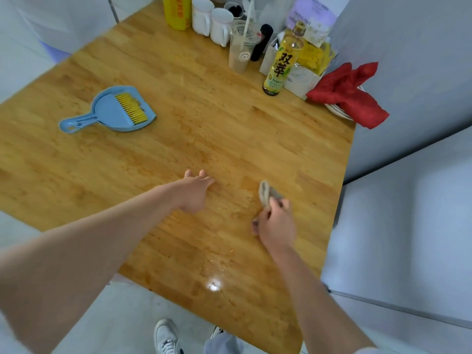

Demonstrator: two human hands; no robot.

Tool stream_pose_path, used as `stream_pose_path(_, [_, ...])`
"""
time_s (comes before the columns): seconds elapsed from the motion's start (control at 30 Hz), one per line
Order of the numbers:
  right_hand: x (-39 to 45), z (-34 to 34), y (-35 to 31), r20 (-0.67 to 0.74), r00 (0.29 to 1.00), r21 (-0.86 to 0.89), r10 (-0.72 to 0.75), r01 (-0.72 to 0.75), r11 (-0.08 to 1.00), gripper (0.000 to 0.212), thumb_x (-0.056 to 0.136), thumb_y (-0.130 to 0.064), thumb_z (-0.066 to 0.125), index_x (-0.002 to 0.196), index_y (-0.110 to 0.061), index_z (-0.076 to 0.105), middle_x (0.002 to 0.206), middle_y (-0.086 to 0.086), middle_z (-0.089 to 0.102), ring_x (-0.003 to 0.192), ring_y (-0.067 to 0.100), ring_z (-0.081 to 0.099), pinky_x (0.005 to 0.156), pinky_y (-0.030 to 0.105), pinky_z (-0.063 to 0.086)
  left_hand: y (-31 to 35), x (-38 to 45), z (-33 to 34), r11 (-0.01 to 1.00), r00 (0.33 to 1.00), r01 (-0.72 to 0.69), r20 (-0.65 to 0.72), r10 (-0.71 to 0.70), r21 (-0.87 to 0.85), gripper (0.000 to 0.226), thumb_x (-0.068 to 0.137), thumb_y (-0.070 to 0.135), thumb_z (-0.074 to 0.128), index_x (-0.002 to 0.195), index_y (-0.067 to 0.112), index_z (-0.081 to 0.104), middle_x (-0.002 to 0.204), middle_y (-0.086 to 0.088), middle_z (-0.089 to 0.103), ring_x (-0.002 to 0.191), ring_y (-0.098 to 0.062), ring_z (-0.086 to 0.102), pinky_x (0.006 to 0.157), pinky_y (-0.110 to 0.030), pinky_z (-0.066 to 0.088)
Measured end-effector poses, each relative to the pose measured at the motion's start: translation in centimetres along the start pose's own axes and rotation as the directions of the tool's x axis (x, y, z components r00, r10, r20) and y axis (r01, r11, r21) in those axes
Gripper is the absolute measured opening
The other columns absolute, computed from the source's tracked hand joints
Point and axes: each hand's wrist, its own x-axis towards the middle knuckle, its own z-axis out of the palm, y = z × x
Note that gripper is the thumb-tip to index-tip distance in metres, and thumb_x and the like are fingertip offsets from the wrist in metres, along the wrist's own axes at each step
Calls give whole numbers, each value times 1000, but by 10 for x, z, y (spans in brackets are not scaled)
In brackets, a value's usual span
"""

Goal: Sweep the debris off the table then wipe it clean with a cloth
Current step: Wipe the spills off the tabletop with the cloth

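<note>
- On the wooden tabletop (204, 129), toward its near right side, a crumpled grey-beige cloth (267, 194) is pressed against the wood by the right hand (277, 223).
- The grip of that right hand is closed around the cloth: the fingers are curled over it, and one bunched end is seen sticking out beyond the knuckles.
- The left hand (195, 191) is laid flat on the tabletop just left of the cloth, with its fingers straight and spread; nothing is held in it.
- Small crumbs of debris (213, 286) are seen near the front edge of the tabletop, beside a bright glare spot, closer to the person than both hands.
- A blue dustpan (107, 117) is set at the far left of the tabletop, well apart from the hands, and a small brush with yellow bristles (131, 108) is nested inside it.
- Along the far edge, two white mugs (212, 21), a plastic cup with a straw (241, 51) and a yellow-labelled bottle (281, 62) are grouped together.
- A red cloth (350, 93) is draped over stacked plates (339, 112) at the far right corner.
- White shoes (166, 335) are visible on the floor below the tabletop's front edge.
</note>
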Motion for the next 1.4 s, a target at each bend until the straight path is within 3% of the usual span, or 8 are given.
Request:
stream_pose_path(0.17, [-23,2,-17,524,645,71,-556,618,783,41,101,-21,51,141,-29,53,122,-5,44,92,9,53,73,26,41,-6,-3,-3,995,996,11,-89,-20,-95,74,97,0,39,158,28,8,165,-2,10,148,-33,20,94,-36,47])
stream_pose_path(0.37, [84,-39,33,-140,951,20,275,-275,961,19,101,-19,45,108,-11,61,127,13,49,91,34,62,76,39,50,-52,8,-29,963,934,252,-238,-267,-94,76,97,42,53,154,46,3,165,-10,5,147,-49,7,112,-59,32])
stream_pose_path(0.47, [63,-2,-30,20,996,36,-82,81,996,15,99,-17,48,105,-13,62,118,6,49,88,26,67,75,31,53,-60,14,-33,948,931,296,-189,-314,-119,77,96,47,55,154,47,6,163,-10,7,144,-53,10,111,-60,34])
stream_pose_path(0.63, [29,9,-71,526,585,173,-617,637,751,40,96,-18,55,136,-24,58,130,-6,48,99,13,63,84,27,50,-57,13,-34,941,918,313,-211,-335,-130,79,92,50,60,153,50,11,160,-10,12,142,-54,17,105,-57,43])
stream_pose_path(0.77, [122,-20,-25,63,985,-7,-160,160,987,22,96,-14,51,110,-15,68,121,8,54,92,29,67,75,31,48,-59,16,-32,940,920,316,-199,-337,-130,81,91,50,61,153,50,9,162,-9,7,143,-54,13,108,-59,39])
stream_pose_path(0.87, [156,-17,-42,-150,966,25,213,-211,977,24,99,-20,46,117,-17,62,125,12,51,93,33,65,72,35,49,-58,15,-32,942,920,315,-206,-333,-114,80,92,48,60,153,49,8,163,-10,5,144,-54,9,110,-61,35])
stream_pose_path(1.07, [62,36,-112,396,672,124,-626,636,761,46,91,-21,55,136,-30,58,125,-4,49,99,24,65,81,37,58,-66,23,-26,939,909,332,-235,-345,-92,84,90,41,61,149,54,2,159,-9,17,145,-48,14,106,-62,38])
stream_pose_path(1.4, [185,20,-118,24,963,-46,-269,270,962,29,99,-17,45,121,-23,63,119,-3,45,85,21,68,71,43,60,-58,14,-47,948,948,314,-45,-316,-44,91,92,-3,42,155,44,-4,163,-6,-5,146,-49,-1,113,-60,30])
